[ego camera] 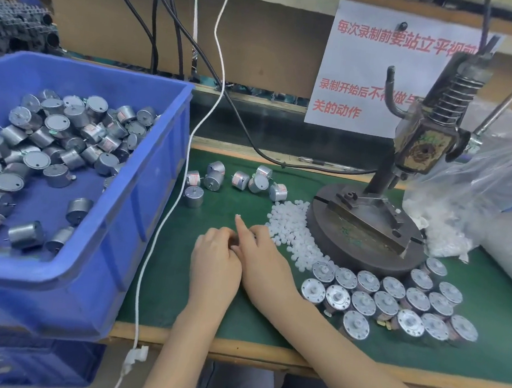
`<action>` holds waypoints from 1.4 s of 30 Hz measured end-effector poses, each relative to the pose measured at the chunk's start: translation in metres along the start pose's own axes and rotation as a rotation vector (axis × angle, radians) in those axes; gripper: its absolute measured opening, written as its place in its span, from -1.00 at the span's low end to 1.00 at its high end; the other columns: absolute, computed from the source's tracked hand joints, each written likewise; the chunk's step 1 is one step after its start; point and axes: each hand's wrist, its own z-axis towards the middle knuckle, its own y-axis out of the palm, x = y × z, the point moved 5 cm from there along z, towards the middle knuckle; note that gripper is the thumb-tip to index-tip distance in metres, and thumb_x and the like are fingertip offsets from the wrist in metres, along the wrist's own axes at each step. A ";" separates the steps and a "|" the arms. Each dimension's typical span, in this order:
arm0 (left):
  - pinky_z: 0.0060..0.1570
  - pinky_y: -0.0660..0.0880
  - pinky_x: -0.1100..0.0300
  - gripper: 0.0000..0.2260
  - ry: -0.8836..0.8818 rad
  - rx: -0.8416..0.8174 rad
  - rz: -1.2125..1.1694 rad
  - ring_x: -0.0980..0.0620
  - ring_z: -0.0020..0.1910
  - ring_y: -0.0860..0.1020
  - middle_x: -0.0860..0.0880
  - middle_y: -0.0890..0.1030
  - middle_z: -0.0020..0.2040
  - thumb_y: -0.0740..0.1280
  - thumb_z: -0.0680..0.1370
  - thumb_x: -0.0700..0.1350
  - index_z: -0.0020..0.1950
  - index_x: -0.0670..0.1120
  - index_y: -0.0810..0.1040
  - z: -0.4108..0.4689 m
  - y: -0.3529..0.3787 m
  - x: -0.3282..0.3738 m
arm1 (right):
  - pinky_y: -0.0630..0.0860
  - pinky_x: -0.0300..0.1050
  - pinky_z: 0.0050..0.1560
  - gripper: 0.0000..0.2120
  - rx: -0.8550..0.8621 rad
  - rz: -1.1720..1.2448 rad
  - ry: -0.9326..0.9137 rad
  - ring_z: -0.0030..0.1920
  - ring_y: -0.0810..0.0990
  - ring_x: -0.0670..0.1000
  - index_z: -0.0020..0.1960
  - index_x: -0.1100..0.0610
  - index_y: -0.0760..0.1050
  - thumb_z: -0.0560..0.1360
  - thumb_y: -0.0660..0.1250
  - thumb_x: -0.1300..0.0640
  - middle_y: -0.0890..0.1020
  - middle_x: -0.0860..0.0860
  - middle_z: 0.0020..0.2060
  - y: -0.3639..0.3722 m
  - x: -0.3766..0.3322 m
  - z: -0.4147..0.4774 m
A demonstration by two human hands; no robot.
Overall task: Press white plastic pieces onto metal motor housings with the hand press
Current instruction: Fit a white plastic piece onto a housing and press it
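Left hand (217,262) and right hand (262,257) are touching, grips hidden; right index (240,225) is pointing to 11 o'clock; motors (363,302) at 3 o'clock are standing shaft-up.

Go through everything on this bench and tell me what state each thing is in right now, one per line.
Hand press: ram raised, fixture empty.
Blue bin: partly filled with motor housings.
Rear motor housings: loose, mostly on their sides.
Front motor housings: standing upright, grouped.
White plastic pieces: loose heap beside the press base.
Left hand: fingers curled, what they hold hidden.
Right hand: index finger extended, against left hand.
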 end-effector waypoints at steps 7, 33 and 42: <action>0.01 0.28 0.09 -0.76 0.024 -0.011 0.035 -0.15 -0.03 0.38 -0.19 0.52 -0.01 0.14 0.45 -0.40 -0.04 -0.23 0.56 0.000 0.004 -0.002 | 0.33 -0.10 -0.10 -0.53 0.046 0.057 0.036 0.11 0.44 0.08 0.50 0.02 0.07 0.63 0.02 -0.03 0.33 0.06 0.21 -0.002 0.004 -0.002; -0.22 0.37 0.27 -0.84 0.269 -0.017 -0.217 0.23 -0.16 0.46 0.18 0.47 -0.11 0.32 0.47 -0.08 0.05 0.04 0.48 -0.015 -0.001 0.019 | 0.25 -0.54 0.12 -0.72 0.610 0.547 -0.030 0.05 0.37 -0.25 0.09 0.24 0.48 0.40 0.39 0.24 0.46 0.01 0.00 -0.053 -0.003 -0.029; -0.14 0.29 0.54 -0.59 0.318 0.046 -0.135 0.19 -0.01 0.45 0.39 0.39 0.02 0.27 0.52 -0.29 0.35 -0.02 0.37 -0.016 -0.003 0.020 | 0.23 -0.54 0.04 -0.62 0.431 0.481 0.063 0.02 0.43 -0.18 0.23 0.06 0.49 0.43 0.41 0.13 0.49 -0.18 -0.03 -0.070 0.000 -0.020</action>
